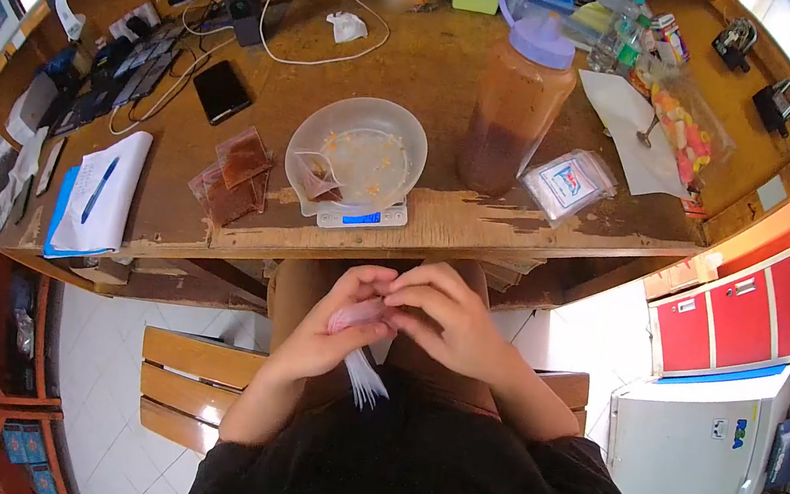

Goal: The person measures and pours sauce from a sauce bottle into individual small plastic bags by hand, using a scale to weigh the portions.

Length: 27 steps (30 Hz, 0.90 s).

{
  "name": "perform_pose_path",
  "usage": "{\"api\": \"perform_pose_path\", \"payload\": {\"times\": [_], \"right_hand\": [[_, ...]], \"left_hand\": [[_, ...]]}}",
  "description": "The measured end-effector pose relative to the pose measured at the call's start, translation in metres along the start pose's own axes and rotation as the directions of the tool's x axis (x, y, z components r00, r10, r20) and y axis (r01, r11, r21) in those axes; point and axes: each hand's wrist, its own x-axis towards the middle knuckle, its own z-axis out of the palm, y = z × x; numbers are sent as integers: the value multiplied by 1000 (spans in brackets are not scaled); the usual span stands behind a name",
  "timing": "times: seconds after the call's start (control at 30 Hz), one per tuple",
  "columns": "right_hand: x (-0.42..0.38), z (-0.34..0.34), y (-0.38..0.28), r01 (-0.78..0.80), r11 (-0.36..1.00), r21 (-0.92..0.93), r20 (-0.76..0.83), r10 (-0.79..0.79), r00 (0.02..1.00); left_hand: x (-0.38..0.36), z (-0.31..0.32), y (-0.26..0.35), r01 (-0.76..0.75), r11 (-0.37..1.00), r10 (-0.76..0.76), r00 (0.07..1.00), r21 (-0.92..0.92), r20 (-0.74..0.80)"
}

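Both hands (384, 321) on thin, clear plastic bags (363, 376).

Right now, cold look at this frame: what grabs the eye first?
Both hands, left hand and right hand, meet in the lap below the table edge, pinching a stack of small clear bags. Above them, a clear bowl sits on a scale at the wooden table front edge. Right of it stands a tall bottle of brown powder with a purple lid.
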Motion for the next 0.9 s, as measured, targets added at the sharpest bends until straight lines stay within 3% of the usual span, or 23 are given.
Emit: {"api": "perform_pose_path", "payload": {"times": [0.13, 0.27, 0.33, 0.4, 0.43, 0.47, 0.5, 0.53, 0.57, 0.63, 0.67, 0.73, 0.87, 0.9], "right_hand": [[-8, 9, 5, 52, 995, -83, 46, -48, 998], [-9, 8, 11, 95, 988, -126, 56, -88, 995], [-9, 11, 12, 38, 989, -145, -43, -45, 998], [-8, 10, 12, -5, 984, -180, -106, -14, 994], [-8, 9, 11, -50, 976, -212, -169, 14, 986], [-9, 8, 11, -51, 976, -212, -169, 14, 985], [-10, 8, 11, -136, 982, -127, -203, 109, 973], [-10, 7, 11, -218, 975, -38, -230, 204, 952], [-10, 8, 11, -219, 975, -38, -233, 204, 951], [-11, 10, 10, -185, 980, 67, -188, 195, 963], [-11, 11, 10, -188, 980, 66, -188, 197, 962], [-13, 15, 10, -222, 957, 186, -157, 252, 955], [-13, 10, 15, -199, 965, 171, -85, 216, 973], [-10, 8, 10, -261, 957, 126, -47, 268, 962]], "left_hand": [[4, 0, -4, -79, 985, 67, 994, 156, 80], [1, 0, -4, 33, 993, -37, 998, 111, 41], [-1, 1, -5, 60, 992, -63, 998, 111, 19], [0, 4, -9, -100, 950, 154, 974, 297, -167], [2, 4, -12, -101, 950, 156, 974, 297, -166], [4, 3, -15, -202, 689, 498, 829, 696, -253], [5, 4, -17, -126, 281, 785, 600, 951, -153], [5, 9, -18, -125, 235, 833, 536, 964, -134], [5, 13, -14, -126, 234, 833, 538, 964, -131], [4, 21, -4, -185, 150, 673, 739, 971, 37], [9, 27, -4, -180, 223, 669, 743, 958, -16], [11, 23, -4, -166, 226, 647, 762, 960, -20], [14, 14, -1, -208, 182, 640, 767, 961, 44], [14, 16, 1, -213, 175, 652, 757, 961, 49]]}}
